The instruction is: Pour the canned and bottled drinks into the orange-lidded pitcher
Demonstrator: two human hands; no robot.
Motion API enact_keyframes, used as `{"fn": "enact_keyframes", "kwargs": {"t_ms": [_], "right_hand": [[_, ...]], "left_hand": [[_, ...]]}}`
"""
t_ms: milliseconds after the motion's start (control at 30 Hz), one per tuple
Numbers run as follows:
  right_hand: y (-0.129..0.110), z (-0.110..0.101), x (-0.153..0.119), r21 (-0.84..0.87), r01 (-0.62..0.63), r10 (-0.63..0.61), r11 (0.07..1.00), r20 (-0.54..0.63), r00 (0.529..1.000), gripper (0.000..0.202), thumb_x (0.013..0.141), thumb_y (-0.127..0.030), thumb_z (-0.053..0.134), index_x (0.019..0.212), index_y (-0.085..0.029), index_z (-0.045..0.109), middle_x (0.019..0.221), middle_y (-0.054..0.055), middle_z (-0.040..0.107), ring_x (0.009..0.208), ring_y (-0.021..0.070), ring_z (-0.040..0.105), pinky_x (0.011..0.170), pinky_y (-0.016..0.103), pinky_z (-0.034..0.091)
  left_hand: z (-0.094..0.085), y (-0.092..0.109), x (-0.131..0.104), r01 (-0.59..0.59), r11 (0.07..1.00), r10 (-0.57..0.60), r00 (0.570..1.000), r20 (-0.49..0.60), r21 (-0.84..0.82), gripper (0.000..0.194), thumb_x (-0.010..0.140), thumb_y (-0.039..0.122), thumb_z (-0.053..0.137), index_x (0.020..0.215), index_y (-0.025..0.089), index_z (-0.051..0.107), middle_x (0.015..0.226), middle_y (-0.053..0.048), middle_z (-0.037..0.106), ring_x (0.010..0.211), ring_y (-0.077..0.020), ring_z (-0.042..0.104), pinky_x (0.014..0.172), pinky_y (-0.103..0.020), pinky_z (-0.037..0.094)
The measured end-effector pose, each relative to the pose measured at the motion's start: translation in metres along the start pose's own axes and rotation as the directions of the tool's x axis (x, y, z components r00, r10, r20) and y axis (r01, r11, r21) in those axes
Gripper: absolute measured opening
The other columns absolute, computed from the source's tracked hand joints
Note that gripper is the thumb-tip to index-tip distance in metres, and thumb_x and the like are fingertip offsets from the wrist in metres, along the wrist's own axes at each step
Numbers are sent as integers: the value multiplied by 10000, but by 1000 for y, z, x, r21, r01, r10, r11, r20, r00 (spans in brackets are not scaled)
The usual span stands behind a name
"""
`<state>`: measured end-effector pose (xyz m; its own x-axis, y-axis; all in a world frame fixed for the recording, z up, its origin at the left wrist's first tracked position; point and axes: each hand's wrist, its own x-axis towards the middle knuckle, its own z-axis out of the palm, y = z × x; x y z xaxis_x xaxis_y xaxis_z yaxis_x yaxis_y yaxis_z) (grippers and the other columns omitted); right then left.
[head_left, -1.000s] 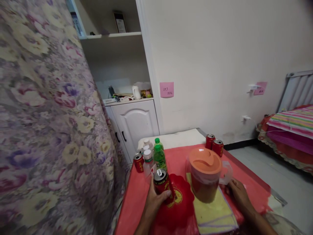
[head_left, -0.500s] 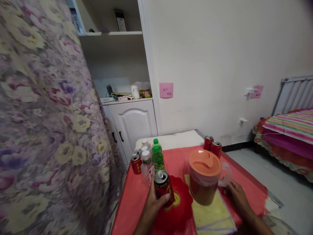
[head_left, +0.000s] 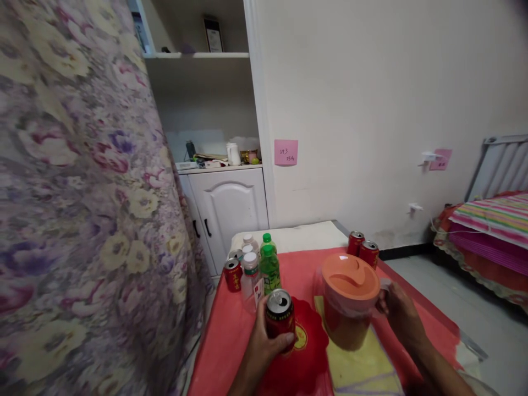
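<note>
My left hand is wrapped round a red and black drink can, upright with its top opened, over a red scalloped tray. On the right, my right hand closes round the handle of a clear plastic pitcher with an orange lid and brownish liquid inside. Beneath the pitcher lies a yellow cloth. Close beyond the can are a clear bottle with a white cap and a green bottle.
Another red can stands at the table's left edge among more bottles. Two red cans are at the back right. A floral curtain hangs at left; a white cabinet and a wall are behind the red-covered table.
My right hand has moved up and closed round the pitcher's handle. My left hand still holds the can. The whole view has shifted slightly.
</note>
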<state>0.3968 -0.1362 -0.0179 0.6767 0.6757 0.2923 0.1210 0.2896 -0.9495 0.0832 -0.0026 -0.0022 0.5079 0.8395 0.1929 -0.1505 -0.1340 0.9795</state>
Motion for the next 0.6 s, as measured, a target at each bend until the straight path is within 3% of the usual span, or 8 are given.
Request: {"fn": "enact_keyframes", "kwargs": {"t_ms": [133, 300, 467, 600], "right_hand": [[-6, 4, -2, 146, -36, 37, 989, 1, 999, 586, 877, -682, 532, 515, -252, 369, 488, -53, 315, 480, 133, 302, 487, 303, 331], [-10, 10, 0, 212, -72, 70, 975, 16, 997, 581, 811, -691, 617, 537, -259, 341, 494, -84, 227, 467, 117, 226, 456, 285, 267], [-16, 19, -1, 225, -85, 83, 970, 20, 996, 577, 797, -662, 672, 545, -250, 357, 509, -79, 261, 485, 113, 237, 471, 279, 257], [-25, 24, -3, 152, -61, 59, 986, 18, 998, 566, 813, -653, 657, 532, -242, 388, 504, -54, 327, 489, 123, 286, 473, 283, 264]], "left_hand": [[2, 0, -2, 11, 1000, -11, 1000, 15, -13, 982, 548, 538, 893, 1366, 205, 464, 1364, -162, 641, 1369, -407, 517, 1198, -512, 351], [1, -12, 1, -16, 999, 16, 1000, 4, -28, 1009, 583, 560, 876, 1429, 199, 464, 1454, -168, 592, 1427, -411, 458, 1227, -510, 318], [0, -14, 2, -4, 999, 3, 1000, -14, -47, 1024, 619, 569, 863, 1463, 192, 421, 1518, -186, 529, 1479, -419, 390, 1246, -523, 284], [1, -6, 1, 9, 999, -7, 1000, 24, -45, 991, 660, 560, 840, 1471, 195, 403, 1500, -183, 540, 1458, -409, 425, 1232, -511, 316]]}}
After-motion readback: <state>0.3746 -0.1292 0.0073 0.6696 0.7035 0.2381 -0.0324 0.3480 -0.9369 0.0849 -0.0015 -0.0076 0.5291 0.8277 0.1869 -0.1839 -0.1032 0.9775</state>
